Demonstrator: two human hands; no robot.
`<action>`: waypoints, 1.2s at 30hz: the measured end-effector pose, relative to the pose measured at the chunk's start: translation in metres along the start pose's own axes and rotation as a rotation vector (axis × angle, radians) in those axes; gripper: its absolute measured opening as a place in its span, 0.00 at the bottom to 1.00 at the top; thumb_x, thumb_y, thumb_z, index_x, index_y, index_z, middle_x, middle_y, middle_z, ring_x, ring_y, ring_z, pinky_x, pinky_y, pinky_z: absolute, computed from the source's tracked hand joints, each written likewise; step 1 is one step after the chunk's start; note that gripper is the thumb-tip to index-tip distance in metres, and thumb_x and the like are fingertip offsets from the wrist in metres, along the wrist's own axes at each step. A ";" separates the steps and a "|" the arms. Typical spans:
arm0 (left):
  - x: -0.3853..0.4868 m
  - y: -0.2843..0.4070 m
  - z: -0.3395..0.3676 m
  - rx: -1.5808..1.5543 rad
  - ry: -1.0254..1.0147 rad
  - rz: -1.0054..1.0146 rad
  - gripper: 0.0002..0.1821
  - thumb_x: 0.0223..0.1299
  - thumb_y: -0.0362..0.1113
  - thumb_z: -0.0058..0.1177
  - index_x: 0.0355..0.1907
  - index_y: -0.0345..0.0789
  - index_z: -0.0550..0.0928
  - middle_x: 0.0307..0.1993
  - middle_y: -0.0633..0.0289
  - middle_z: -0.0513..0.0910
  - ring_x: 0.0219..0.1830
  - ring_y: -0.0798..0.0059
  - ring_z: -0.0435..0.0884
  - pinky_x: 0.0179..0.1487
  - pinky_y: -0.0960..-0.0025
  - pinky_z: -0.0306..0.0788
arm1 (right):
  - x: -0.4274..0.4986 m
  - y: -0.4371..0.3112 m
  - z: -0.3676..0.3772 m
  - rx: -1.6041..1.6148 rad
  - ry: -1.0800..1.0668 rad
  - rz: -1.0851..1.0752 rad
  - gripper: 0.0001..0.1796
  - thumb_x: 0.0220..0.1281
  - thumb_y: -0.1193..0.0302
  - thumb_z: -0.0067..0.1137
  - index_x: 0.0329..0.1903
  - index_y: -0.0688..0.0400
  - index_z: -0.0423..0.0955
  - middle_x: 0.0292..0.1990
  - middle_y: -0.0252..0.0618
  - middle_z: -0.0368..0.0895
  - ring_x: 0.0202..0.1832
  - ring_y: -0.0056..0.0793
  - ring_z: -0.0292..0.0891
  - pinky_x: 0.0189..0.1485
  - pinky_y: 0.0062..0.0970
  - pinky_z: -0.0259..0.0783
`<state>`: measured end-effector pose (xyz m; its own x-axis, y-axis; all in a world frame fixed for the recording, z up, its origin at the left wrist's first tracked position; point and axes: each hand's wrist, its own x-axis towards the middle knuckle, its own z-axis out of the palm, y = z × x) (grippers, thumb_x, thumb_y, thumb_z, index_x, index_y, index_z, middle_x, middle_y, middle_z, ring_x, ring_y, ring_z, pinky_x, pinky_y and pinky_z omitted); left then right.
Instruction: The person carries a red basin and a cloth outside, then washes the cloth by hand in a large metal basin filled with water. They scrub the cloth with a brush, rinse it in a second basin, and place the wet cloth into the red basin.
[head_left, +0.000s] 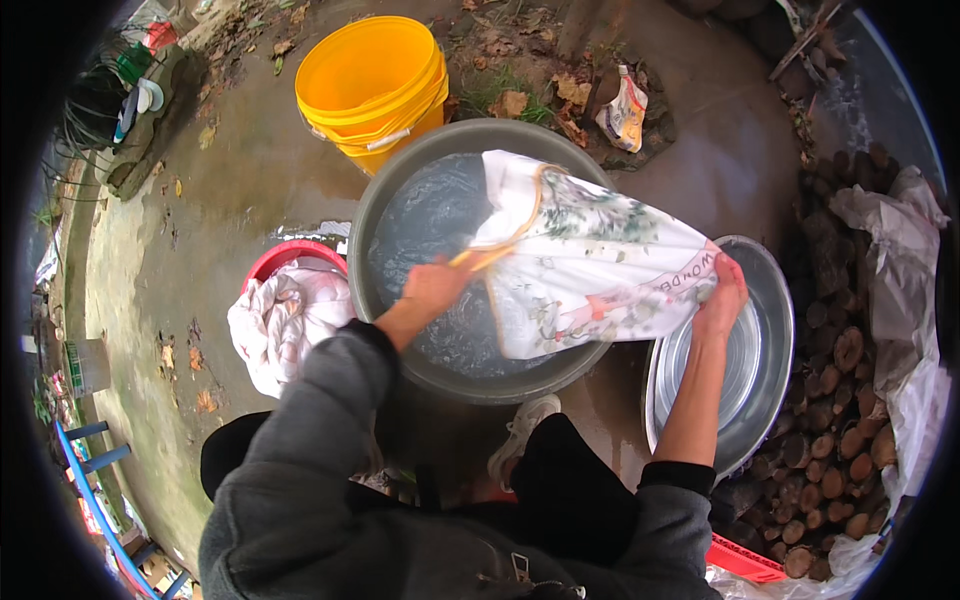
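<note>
A white printed cloth with green leaf motifs and tan piping is stretched between my hands. My left hand grips its piped edge over the cloudy water in a large grey basin. At the far right corner, my right hand pinches the cloth above the rim of a metal basin. Part of the cloth hangs over the grey basin's right side and hides some of its rim. White and pink wet fabric is heaped in a red basin left of the grey one.
Nested yellow buckets stand behind the grey basin. Stacked cut logs, partly under plastic sheeting, line the right side. A crumpled pouch lies among leaves. A blue ladder-like frame is at lower left.
</note>
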<state>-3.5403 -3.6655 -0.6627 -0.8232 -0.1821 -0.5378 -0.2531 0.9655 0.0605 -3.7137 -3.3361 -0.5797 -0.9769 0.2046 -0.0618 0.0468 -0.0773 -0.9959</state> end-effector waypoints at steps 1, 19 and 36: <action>-0.002 -0.006 0.000 -0.112 0.066 0.059 0.30 0.71 0.48 0.37 0.74 0.62 0.52 0.35 0.50 0.82 0.34 0.54 0.84 0.31 0.57 0.78 | 0.000 0.001 -0.001 0.018 0.103 0.037 0.06 0.65 0.71 0.58 0.38 0.60 0.78 0.33 0.31 0.80 0.35 0.18 0.73 0.43 0.21 0.69; 0.038 -0.037 0.004 -0.675 0.355 0.256 0.38 0.62 0.51 0.54 0.71 0.41 0.60 0.48 0.44 0.82 0.48 0.48 0.81 0.52 0.55 0.73 | -0.031 0.002 -0.023 -1.121 -0.603 -0.154 0.15 0.58 0.62 0.61 0.40 0.60 0.81 0.39 0.38 0.80 0.46 0.35 0.77 0.52 0.35 0.70; 0.047 -0.047 -0.084 -1.540 0.379 -0.046 0.06 0.58 0.33 0.57 0.32 0.35 0.76 0.17 0.69 0.71 0.11 0.82 0.64 0.12 0.74 0.59 | 0.018 0.000 0.012 -0.959 -0.336 -0.190 0.19 0.50 0.63 0.69 0.40 0.62 0.77 0.34 0.43 0.83 0.36 0.36 0.80 0.42 0.32 0.74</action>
<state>-3.6096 -3.7351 -0.6206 -0.8148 -0.4656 -0.3455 -0.3375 -0.1035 0.9356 -3.7338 -3.3440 -0.5805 -0.9865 -0.1619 -0.0234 -0.1112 0.7686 -0.6301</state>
